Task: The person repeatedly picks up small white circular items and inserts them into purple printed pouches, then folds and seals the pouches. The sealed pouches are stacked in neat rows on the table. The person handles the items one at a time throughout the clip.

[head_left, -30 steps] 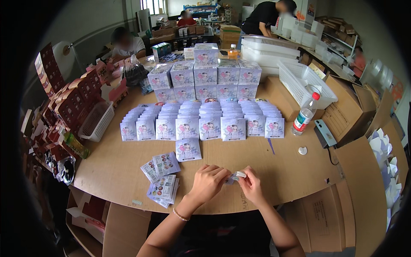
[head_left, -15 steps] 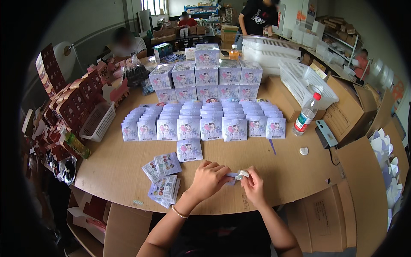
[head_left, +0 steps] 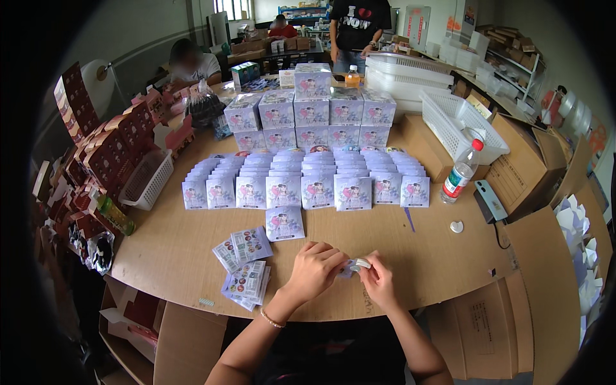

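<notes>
My left hand (head_left: 316, 268) is closed on a small lavender packet (head_left: 347, 271), mostly hidden by the fingers. Pinched in my right hand (head_left: 378, 280), right against the packet's end, is a small white rounded piece (head_left: 362, 263); whether it sits inside the packet cannot be made out. Left of my hands, several loose packets lie back side up (head_left: 247, 279), overlapping. A single packet (head_left: 285, 223) lies face up just beyond my left hand. Farther off, overlapping rows of the same lavender packets (head_left: 317, 192) span the table's middle. A white round disc (head_left: 456, 226) lies to the right.
Lavender boxes (head_left: 311, 112) are stacked behind the rows. At the right are a red-capped bottle (head_left: 461, 173), a white basket (head_left: 462, 125), a grey-blue device (head_left: 489, 200) and cardboard boxes (head_left: 523, 160). Dark red boxes (head_left: 119, 154) crowd the left. A person (head_left: 360, 29) stands across the table.
My right hand has shifted slightly, and the white piece is tilted differently at the packet. The standing person has moved left and straightened up. A person at the far right has shifted.
</notes>
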A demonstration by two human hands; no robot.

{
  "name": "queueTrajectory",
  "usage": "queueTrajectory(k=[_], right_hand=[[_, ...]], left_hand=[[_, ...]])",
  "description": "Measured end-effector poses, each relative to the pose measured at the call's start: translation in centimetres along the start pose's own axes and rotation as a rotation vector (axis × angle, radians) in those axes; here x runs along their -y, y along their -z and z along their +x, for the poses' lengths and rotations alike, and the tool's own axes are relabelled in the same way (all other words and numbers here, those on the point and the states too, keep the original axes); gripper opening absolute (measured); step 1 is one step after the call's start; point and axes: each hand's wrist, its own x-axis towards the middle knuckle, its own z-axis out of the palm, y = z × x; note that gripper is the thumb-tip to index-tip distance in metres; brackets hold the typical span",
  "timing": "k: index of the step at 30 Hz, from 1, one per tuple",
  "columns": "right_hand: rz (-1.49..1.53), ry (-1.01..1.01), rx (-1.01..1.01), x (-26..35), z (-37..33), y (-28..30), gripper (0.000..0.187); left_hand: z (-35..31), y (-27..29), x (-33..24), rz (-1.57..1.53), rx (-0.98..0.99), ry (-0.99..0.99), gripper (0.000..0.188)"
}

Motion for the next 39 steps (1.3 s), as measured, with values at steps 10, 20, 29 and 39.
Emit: queueTrajectory(k=[10,20,29,39], right_hand=[[-0.020,0.015,-0.015,0.8,0.0,0.2,0.012],[0.034,0.043,-0.059,0.9,-0.5,-0.1,0.009],[0.038,0.038,-0.136,-1.0,-1.3,-0.1,0.009],[0.019,0.000,-0.104,-1.0,-0.9,-0.2,0.007]], left_hand=[[0.0,-0.2,-0.3,0.025,-0.002,-0.012,0.007],[-0.1,0.1,-0.5,0.017,0.041,-0.038,0.011],[-0.2,-0.2,-0.6,0.038,0.031,-0.045,0.010],[-0.2,-1.7,0.0,-0.020,-0.050,0.023,0.011]])
